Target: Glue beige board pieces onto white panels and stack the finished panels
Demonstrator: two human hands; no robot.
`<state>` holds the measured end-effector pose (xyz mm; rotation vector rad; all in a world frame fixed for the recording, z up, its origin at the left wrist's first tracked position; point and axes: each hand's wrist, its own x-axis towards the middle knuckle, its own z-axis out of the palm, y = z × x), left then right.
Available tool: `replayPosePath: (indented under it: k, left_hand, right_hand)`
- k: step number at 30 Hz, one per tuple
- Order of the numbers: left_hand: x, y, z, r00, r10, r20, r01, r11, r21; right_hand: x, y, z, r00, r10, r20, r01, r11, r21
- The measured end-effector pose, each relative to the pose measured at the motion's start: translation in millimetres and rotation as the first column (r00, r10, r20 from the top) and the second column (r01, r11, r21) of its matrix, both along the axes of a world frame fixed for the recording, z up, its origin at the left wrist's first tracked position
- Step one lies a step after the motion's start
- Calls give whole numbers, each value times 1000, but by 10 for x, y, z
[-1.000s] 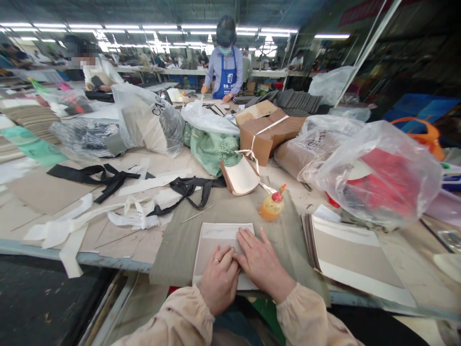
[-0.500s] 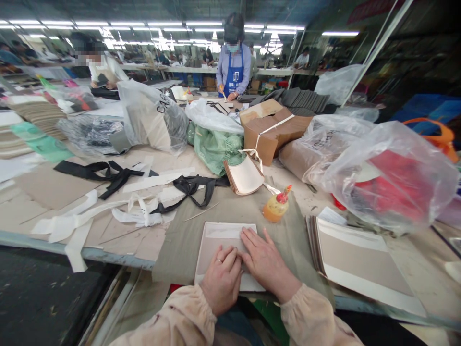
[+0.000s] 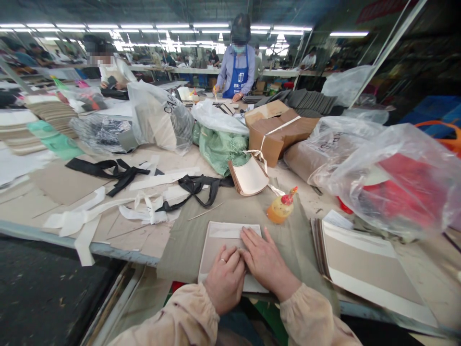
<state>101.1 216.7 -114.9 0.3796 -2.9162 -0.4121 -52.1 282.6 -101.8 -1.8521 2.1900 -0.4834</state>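
A flat beige panel with white edge strips (image 3: 220, 242) lies on an olive-grey sheet (image 3: 183, 247) at the table's front edge. My right hand (image 3: 264, 257) rests flat on the panel's right side, fingers stretched toward its far white strip. Close against it, my left hand (image 3: 226, 276) is curled over the panel, a ring on one finger. Its fingertips are pressed together beside the right thumb; anything between them is hidden. Beyond the right hand stands a squat bottle of yellowish liquid with a red top (image 3: 281, 207).
A stack of similar panels (image 3: 363, 259) lies to the right, and a small bundle of curved pieces (image 3: 250, 177) farther back. Black strips (image 3: 201, 190) and white strips (image 3: 86, 221) litter the left. Plastic bags (image 3: 399, 178) and a brown bundle (image 3: 277, 132) stand behind. Co-workers (image 3: 236, 67) work across the table.
The view has turned slightly left, so the surroundings sit a little farther right. Both hands keep nearly the same pose on the panel.
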Motion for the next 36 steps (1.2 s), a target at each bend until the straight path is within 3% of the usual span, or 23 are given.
replayPosePath:
  k: [20, 28, 36]
  left_hand:
    - [15, 12, -18, 1000, 9, 14, -9, 1000, -11]
    - [23, -3, -75, 999, -29, -15, 29, 999, -18]
    - [52, 8, -105, 998, -58, -18, 56, 995, -84]
  right_hand:
    - [-92, 87, -82, 992, -7, -123, 9, 1000, 17]
    - [51, -274, 207, 965, 229, 125, -240, 967, 83]
    - [97, -504, 209, 920, 333, 207, -364, 922, 132]
